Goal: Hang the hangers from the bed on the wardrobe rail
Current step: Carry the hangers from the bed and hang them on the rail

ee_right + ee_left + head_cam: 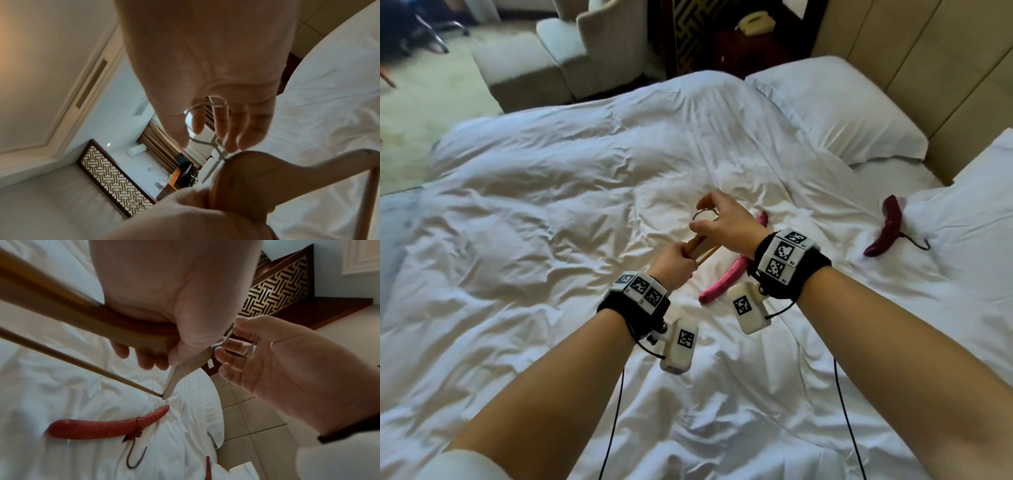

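Wooden hanger clenched in left hand's grip; right hand pinches its metal hook.

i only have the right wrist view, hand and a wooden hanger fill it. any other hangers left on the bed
Observer: Yes, a pink padded hanger lies on the duvet, partly under the right hand.
Operator: just that one
Observer: No, a dark maroon padded hanger lies nearer the pillow.
Operator: what holds the wooden one
Observer: The left hand grips the wooden hanger; the right hand pinches its metal hook.
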